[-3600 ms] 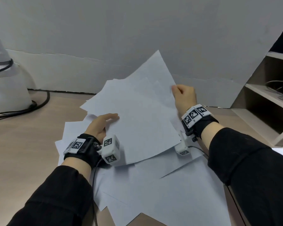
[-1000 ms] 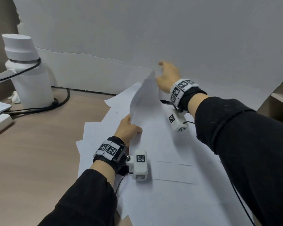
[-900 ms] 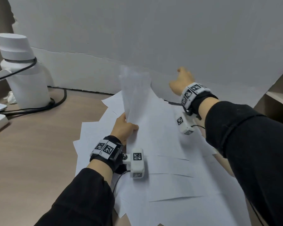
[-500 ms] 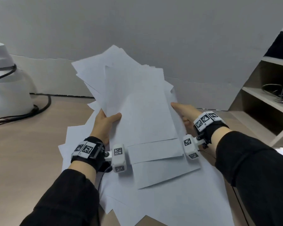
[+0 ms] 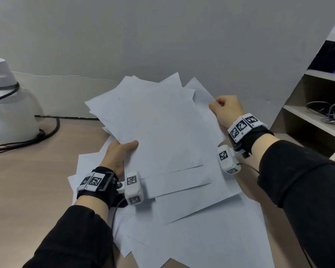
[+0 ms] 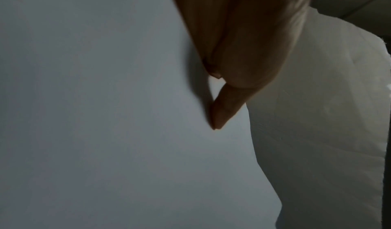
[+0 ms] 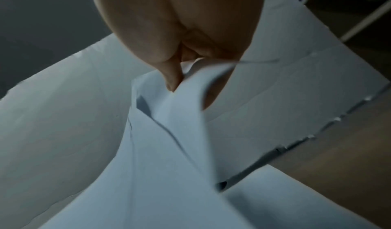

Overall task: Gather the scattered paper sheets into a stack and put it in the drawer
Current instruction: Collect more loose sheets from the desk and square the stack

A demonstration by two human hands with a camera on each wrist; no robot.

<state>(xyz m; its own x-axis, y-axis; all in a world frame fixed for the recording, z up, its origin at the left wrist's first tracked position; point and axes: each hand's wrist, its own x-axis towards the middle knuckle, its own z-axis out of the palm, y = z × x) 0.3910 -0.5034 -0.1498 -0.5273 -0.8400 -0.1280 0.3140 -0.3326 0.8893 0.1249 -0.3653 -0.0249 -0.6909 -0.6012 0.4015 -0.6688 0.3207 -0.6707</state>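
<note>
My wooden counter (image 5: 27,186) carries loose paper sheets (image 5: 201,238), a white base (image 5: 10,113) and black cables (image 5: 46,132).

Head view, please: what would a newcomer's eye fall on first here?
First, the fanned bundle of white sheets held up at centre, the left hand gripping its left edge and the right hand pinching its right edge. Next, more loose sheets overlapping on the wooden desk beneath. A white jug stands far left.

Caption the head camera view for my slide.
Both hands, left hand and right hand, hold a fanned bundle of paper sheets above the desk.
</note>
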